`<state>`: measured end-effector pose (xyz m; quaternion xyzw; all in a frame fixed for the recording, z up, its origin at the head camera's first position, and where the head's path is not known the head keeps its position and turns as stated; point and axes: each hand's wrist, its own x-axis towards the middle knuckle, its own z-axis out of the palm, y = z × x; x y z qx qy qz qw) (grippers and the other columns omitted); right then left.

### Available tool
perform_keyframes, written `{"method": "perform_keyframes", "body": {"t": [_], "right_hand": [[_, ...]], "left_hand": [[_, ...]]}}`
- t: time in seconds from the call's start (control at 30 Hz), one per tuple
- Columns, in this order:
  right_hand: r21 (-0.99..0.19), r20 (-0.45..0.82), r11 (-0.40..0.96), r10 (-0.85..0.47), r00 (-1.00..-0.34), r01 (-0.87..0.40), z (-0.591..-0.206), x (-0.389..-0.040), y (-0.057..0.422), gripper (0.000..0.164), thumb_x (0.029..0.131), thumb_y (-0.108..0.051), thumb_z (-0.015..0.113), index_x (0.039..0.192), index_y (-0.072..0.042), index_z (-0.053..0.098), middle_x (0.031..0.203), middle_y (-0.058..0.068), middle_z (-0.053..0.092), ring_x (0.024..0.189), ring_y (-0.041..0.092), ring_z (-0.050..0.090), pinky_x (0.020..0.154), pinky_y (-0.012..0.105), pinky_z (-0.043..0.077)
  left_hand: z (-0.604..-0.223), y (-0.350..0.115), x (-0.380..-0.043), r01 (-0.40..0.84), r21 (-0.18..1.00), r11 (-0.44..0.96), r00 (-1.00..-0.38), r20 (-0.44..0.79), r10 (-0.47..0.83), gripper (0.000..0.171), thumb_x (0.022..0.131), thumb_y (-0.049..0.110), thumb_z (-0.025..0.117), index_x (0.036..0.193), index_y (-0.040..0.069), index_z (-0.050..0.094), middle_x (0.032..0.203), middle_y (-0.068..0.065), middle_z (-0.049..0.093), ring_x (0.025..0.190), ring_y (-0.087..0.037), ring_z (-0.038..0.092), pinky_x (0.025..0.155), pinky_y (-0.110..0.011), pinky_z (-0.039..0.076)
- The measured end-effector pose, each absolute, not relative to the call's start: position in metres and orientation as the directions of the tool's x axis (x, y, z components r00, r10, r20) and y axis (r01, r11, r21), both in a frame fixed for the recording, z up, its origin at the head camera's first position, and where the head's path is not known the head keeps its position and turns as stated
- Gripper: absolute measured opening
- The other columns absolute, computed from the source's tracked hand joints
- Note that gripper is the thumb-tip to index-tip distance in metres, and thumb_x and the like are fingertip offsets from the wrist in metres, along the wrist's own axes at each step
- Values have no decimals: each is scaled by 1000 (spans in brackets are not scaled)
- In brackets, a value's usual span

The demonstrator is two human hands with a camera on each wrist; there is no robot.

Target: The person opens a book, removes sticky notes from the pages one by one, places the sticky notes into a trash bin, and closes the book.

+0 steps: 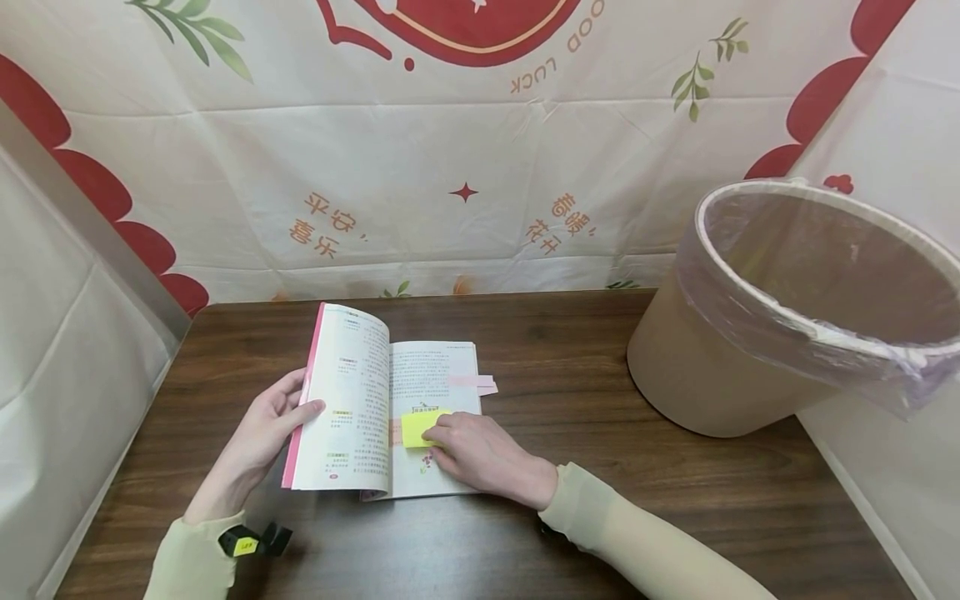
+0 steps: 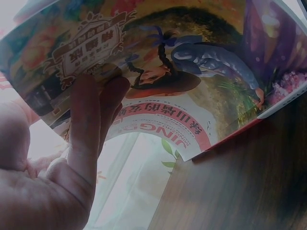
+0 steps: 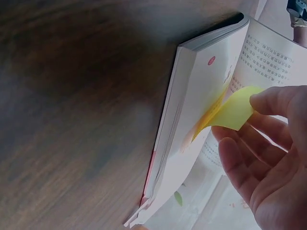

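Note:
An open paperback book (image 1: 435, 367) lies on the table, its left part raised by my left hand (image 1: 255, 437). The thumb presses on the printed page while the fingers go behind the cover. In the left wrist view the illustrated cover (image 2: 158, 91) shows a figure in a brimmed hat. My right hand (image 1: 487, 458) pinches a yellow sticky note (image 1: 415, 431) over the right page. In the right wrist view, thumb and fingers hold the note's free end, which curves up from the page; its other edge meets the paper. Pink page tabs (image 1: 487, 385) stick out at the right edge.
A large beige bin (image 1: 720, 367) with a clear plastic liner stands right of the book. The dark wooden table (image 1: 547, 358) backs onto a white printed cloth (image 1: 465, 150). A wrist camera (image 1: 243, 543) is strapped to the left sleeve.

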<state>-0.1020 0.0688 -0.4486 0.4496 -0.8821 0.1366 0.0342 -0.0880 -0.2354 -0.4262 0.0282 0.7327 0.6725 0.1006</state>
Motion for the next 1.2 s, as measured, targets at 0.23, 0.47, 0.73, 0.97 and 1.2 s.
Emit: {"method": "perform_keyframes", "body": {"t": [0.23,0.47,0.73,0.97,1.2], "right_hand": [[-235,179,558,-780,-600,-796,-449,-103,67,17,92,-12,56,97,-13,72,88,-6,65,74,3,56,63,22,47],[-258,158,570,-772,-616,-780,-446,-103,65,18,94,-11,55,99,-12,72,91,-5,66,77,3,57,68,23,49],[-285,138,593,-752,-645,-753,-446,-104,65,18,95,-12,55,101,-12,72,93,-5,67,81,3,59,73,23,50],[-318,169,604,-722,-671,-731,-447,-104,66,20,95,-13,55,102,-13,73,97,-4,69,86,4,62,76,24,51],[-326,187,607,-710,-679,-725,-447,-104,66,21,95,-12,54,104,-12,73,99,-3,70,91,6,64,78,24,51]], "left_hand": [[-426,-235,-87,-96,991,94,-978,-111,175,66,93,20,63,146,0,29,113,0,68,92,-28,68,75,-41,54],[-427,-235,-89,-101,991,84,-977,-115,182,65,93,20,63,146,0,29,112,0,68,92,-28,68,75,-41,54],[-428,-235,-89,-93,993,77,-976,-106,192,65,94,17,62,146,-1,28,112,0,68,92,-27,69,74,-41,55],[-429,-235,-89,-89,993,75,-975,-102,195,65,93,17,63,146,0,29,112,0,68,91,-28,69,73,-42,55],[-428,-236,-90,-87,993,75,-973,-101,207,64,94,15,61,146,-2,28,110,-1,69,90,-27,69,72,-41,55]]}}
